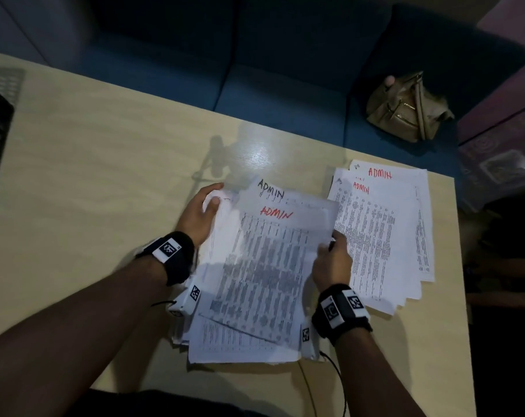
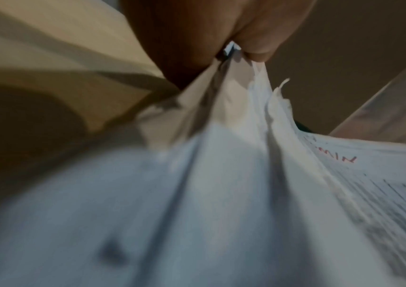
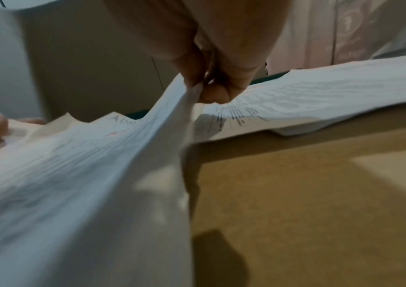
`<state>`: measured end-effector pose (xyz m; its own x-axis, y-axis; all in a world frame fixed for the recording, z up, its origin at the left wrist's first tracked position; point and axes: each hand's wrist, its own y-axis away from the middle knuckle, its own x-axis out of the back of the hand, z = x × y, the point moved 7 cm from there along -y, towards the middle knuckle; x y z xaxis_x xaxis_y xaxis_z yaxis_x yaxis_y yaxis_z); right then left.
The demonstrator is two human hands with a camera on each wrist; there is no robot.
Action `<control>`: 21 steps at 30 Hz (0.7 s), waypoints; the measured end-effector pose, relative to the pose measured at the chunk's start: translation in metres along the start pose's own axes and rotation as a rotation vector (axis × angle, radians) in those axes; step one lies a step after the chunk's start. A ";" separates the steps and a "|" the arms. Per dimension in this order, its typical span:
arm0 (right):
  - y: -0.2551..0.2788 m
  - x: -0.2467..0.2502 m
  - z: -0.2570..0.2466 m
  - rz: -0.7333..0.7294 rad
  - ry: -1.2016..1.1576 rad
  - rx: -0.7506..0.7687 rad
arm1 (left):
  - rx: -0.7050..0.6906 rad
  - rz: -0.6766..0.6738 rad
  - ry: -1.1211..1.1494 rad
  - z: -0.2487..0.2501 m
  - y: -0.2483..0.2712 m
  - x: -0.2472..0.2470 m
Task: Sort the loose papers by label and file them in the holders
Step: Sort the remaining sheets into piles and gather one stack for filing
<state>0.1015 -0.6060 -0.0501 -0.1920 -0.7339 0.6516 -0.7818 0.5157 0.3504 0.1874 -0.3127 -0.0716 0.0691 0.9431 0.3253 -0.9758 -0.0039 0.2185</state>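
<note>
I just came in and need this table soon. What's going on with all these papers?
A person is sorting printed sheets at the table. Both hands hold a sheet marked ADMIN in red over a loose pile: the left hand grips the left edge, and the right hand pinches the right edge. To the right lies a separate stack of ADMIN sheets. A tan bag sits on the blue seat beyond the table. No sheets are visibly filed yet.

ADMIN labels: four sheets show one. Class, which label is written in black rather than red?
The black ADMIN label sits on the sheet peeking out behind the top sheet of the held stack. The other three visible labels are red.
</note>
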 end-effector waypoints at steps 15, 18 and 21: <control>0.013 -0.028 -0.031 -0.174 -0.082 0.148 | 0.095 0.045 0.063 -0.013 -0.007 -0.005; 0.004 -0.004 -0.033 -0.035 -0.142 0.143 | 0.119 0.049 0.091 -0.015 -0.007 -0.003; 0.003 -0.003 -0.037 -0.094 -0.039 0.207 | 0.132 0.031 0.123 -0.013 -0.004 -0.004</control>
<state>0.1215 -0.5857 -0.0264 -0.1322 -0.7932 0.5944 -0.9018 0.3451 0.2601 0.1882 -0.3117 -0.0858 0.0053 0.9754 0.2204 -0.9410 -0.0697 0.3312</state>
